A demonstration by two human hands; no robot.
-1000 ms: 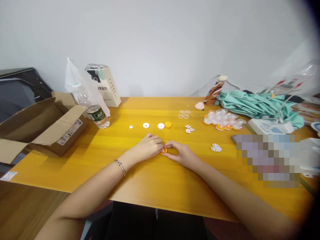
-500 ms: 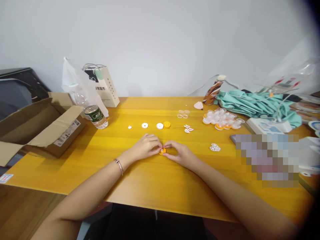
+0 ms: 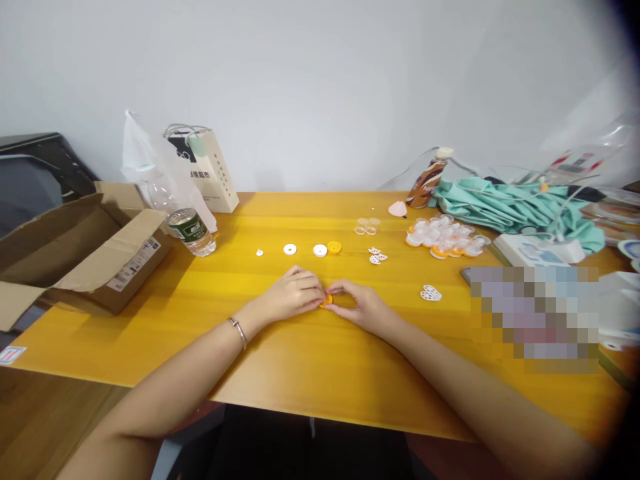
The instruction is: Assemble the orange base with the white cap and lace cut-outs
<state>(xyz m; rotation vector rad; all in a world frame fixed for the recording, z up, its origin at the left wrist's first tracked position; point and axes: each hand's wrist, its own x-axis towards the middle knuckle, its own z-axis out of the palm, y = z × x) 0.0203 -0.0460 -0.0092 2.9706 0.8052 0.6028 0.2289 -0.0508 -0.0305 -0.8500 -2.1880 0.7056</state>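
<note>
An orange disc sits between the two hands, low over the middle of the surface — its underside is too hidden to say whether it touches. The right hand has a narrow grip, thumb and finger closed on the disc's right side. The left hand bends its fingers to the disc's left edge; whether that grip pinches anything cannot be told. Beyond them lie two white discs, a yellow disc touching one of these, and a small white piece to the left.
</note>
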